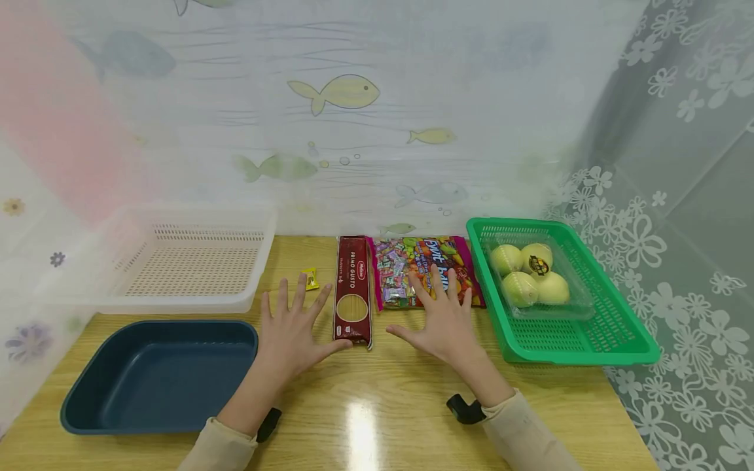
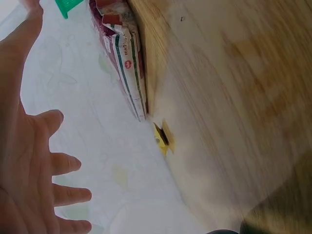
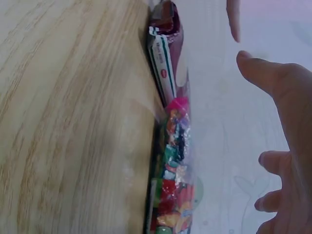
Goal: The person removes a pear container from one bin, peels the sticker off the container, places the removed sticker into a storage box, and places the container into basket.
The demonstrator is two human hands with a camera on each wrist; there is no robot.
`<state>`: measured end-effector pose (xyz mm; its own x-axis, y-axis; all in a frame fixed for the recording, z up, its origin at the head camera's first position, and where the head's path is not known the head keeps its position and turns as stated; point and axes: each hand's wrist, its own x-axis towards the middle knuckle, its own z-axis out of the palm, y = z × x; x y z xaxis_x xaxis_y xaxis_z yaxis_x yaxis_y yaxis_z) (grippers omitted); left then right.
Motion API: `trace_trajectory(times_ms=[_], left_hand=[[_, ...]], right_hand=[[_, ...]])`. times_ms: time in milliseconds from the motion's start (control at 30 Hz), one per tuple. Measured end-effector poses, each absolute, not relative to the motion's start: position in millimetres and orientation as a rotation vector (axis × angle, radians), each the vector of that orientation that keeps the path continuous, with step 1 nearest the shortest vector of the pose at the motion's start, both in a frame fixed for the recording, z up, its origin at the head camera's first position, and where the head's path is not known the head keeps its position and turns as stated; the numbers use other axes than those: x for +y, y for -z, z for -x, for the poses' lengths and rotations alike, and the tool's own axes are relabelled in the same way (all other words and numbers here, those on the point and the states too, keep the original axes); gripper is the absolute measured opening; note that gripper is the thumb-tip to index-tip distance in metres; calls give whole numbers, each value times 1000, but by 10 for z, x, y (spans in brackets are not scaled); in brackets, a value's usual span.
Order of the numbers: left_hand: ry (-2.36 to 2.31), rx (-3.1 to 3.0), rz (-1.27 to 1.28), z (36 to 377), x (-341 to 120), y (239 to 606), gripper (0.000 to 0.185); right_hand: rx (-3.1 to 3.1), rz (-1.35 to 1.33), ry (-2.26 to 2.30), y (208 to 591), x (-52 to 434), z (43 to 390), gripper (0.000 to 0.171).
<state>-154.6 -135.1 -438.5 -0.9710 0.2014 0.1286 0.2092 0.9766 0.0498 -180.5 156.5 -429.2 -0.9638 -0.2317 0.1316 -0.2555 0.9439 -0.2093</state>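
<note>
Both hands are held out over the table with fingers spread, and neither holds anything. My left hand [image 1: 288,337] hovers between the navy basin and a dark red spaghetti packet [image 1: 352,288], its thumb tip overlapping the packet's lower end in the head view. Just beyond its fingers lies a small yellow wrapped candy [image 1: 310,279], also seen in the left wrist view. My right hand [image 1: 444,324] is in front of a colourful bag of candy [image 1: 394,271], its fingertips overlapping the bag. In the right wrist view, the candy bag [image 3: 175,170] and spaghetti packet [image 3: 163,63] lie beside that hand.
A navy basin [image 1: 165,366] stands at the left, with a white perforated basket [image 1: 253,281] behind it. On the right a green basket [image 1: 612,356] holds a clear pack of pale round fruit [image 1: 521,288]. A fish-patterned curtain [image 1: 353,170] hangs along the wooden table's back edge.
</note>
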Motion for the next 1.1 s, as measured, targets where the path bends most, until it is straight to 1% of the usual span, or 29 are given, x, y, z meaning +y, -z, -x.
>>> trace_trajectory(times_ms=[200, 633, 933, 1100], left_hand=[[129, -2951, 318, 1558, -1321, 4404, 110], [350, -2863, 410, 1550, -1191, 4341, 106], [487, -2835, 470, 1538, -1099, 4279, 104], [565, -2833, 477, 1524, -1042, 4259, 104]], right_hand=[[-2982, -381, -378, 4247, 1634, 1820, 113], [-2894, -315, -784, 4006, 1971, 1793, 112], [-2805, -344, -917, 3933, 2239, 1719, 101], [-2804, -291, -951, 3889, 2359, 1669, 99]])
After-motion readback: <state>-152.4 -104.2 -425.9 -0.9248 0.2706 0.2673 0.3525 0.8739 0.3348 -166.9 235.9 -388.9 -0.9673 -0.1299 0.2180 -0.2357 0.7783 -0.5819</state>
